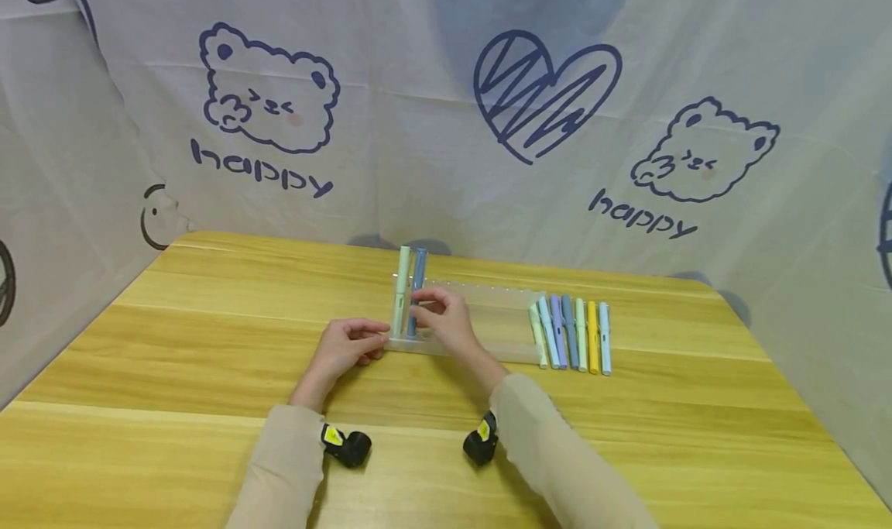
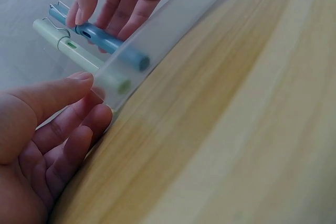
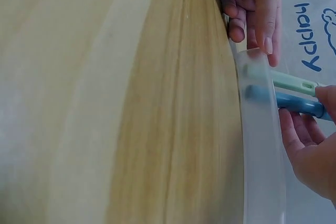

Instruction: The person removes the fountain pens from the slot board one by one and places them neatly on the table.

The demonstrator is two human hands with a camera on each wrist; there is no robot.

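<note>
Nearest to the camera, two beige sleeves [image 1: 279,467] lie over the yellow wooden table [image 1: 174,374], each wrist carrying a small black camera. Further forward, the left hand [image 1: 341,351] rests at the left end of the long clear plastic pen holder [image 1: 488,320]; its thumb and fingers are loosely bent and touch the corner of this holder, as the left wrist view shows. Just beside it, the right hand [image 1: 446,320] pinches the blue pen [image 1: 416,293] between thumb and fingers. This blue pen stands upright in the holder, close to the pale green pen [image 1: 400,289], which also stands upright at the left end. To the right, touching the holder's right end, six pastel pens [image 1: 571,331] lie side by side on the table. Behind everything hangs a white cloth [image 1: 446,126] printed with bears, a heart and the word "happy".
</note>
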